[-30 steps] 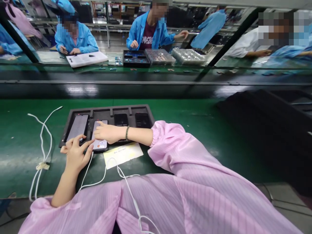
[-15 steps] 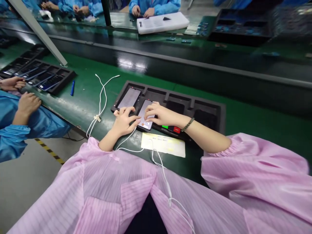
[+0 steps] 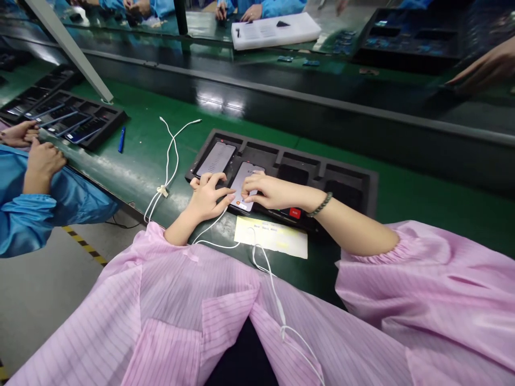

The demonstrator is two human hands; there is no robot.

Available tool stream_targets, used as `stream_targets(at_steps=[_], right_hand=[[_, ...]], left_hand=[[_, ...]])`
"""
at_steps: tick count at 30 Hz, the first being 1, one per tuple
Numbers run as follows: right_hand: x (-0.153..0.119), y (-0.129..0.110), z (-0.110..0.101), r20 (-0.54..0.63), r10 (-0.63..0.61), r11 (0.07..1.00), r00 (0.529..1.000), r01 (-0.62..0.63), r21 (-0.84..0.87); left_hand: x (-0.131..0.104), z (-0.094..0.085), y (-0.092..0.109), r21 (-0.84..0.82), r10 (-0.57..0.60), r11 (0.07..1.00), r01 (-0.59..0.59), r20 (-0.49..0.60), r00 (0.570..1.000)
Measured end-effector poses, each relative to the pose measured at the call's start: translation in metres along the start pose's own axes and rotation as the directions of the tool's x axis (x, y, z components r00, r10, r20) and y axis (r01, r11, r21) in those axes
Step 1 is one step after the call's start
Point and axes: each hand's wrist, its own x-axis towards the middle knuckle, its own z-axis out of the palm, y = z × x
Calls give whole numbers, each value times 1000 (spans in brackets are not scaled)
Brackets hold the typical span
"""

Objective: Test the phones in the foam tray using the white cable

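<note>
A dark tray lies on the green table with several phones in its slots. My left hand rests at the lower left edge of a lit phone, fingers apart and curved, near a white cable. Over the right side of that phone's screen is my right hand, its fingers bent and bunched, and their tips are partly hidden. Left of it a second lit phone sits in the tray. A phone with a red patch is under my right wrist. Below the tray lies a yellow-and-white paper.
A bundled white cable and a blue pen lie left of the tray. Further left, a person in blue sleeves is beside another phone tray. A raised dark ledge runs behind; a white box stands beyond it.
The view has shifted slightly. My right hand has moved a little down the phone, and its screen content looks different. A person's hand has appeared at the far right.
</note>
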Motion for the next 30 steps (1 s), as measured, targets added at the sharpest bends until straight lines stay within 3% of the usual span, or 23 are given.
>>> stream_targets(at_steps=[3, 13, 19, 23, 30], right_hand=[[6, 3, 7, -2, -7, 1000, 1000, 8, 27], [-5, 5, 19, -208, -80, 996, 975, 71, -54], [-5, 3, 24, -239, -119, 992, 964, 107, -62], [-2, 2, 20, -167, -25, 1000, 986, 22, -20], [13, -1, 2, 86, 71, 997, 994, -69, -26]], left_hand=[[0, 1, -1, 2, 5, 1000, -5, 0, 1000], [-1, -1, 0, 8, 2, 1000, -1, -5, 1000], [-2, -1, -1, 15, 2, 1000, -2, 8, 1000], [-2, -2, -1, 21, 11, 1000, -12, 16, 1000], [-3, -1, -1, 37, 16, 999, -17, 19, 1000]])
